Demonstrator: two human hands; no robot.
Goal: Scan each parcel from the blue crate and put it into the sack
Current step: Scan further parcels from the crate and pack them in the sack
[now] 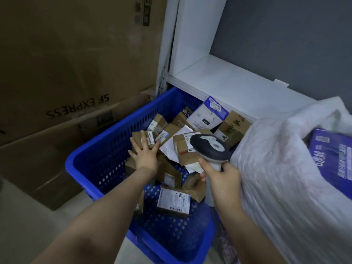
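The blue crate (99, 155) sits on the floor and holds several small cardboard parcels and mailers. My left hand (145, 152) reaches into it with fingers spread flat on a small brown box (145, 138) near the crate's left side. My right hand (222, 180) grips the handle of a black and white barcode scanner (209, 147), whose head hangs over the parcels in the middle of the crate. To the right stands the white sack (276, 159), its mouth open, with a purple parcel (331, 161) inside.
Large brown cardboard cartons (66, 73) marked SF EXPRESS stand behind and left of the crate. A white shelf (228, 82) runs just behind it against a grey wall. A labelled box (174, 201) lies near the crate's front.
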